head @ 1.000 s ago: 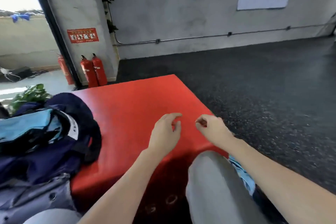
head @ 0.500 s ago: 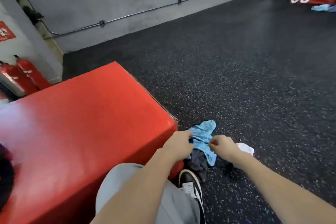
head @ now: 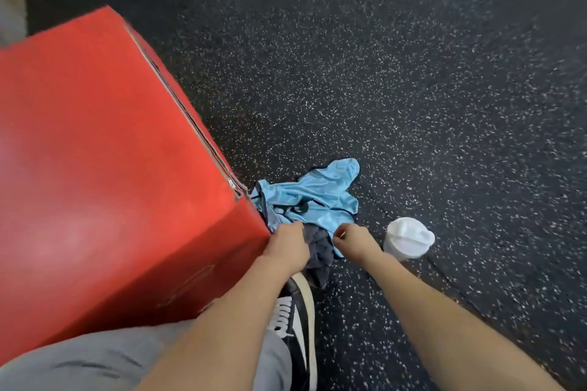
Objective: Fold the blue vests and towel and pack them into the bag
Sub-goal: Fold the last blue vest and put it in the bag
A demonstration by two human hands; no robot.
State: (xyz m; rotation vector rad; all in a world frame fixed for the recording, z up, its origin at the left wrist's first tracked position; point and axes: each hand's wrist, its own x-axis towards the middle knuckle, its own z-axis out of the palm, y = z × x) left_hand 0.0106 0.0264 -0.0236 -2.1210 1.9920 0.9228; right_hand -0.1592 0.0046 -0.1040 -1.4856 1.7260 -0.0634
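Two hands reach down to a crumpled light-blue vest (head: 313,197) with dark trim, heaped on the speckled black floor (head: 413,89) against the corner of a red box (head: 111,152). A dark grey cloth (head: 317,251) lies under its near edge. Open floor spreads beyond the box; a white cup (head: 408,238) stands just beside the heap. Left hand (head: 287,244) and right hand (head: 354,240) are curled at the vest's near edge; whether either grips fabric cannot be told.
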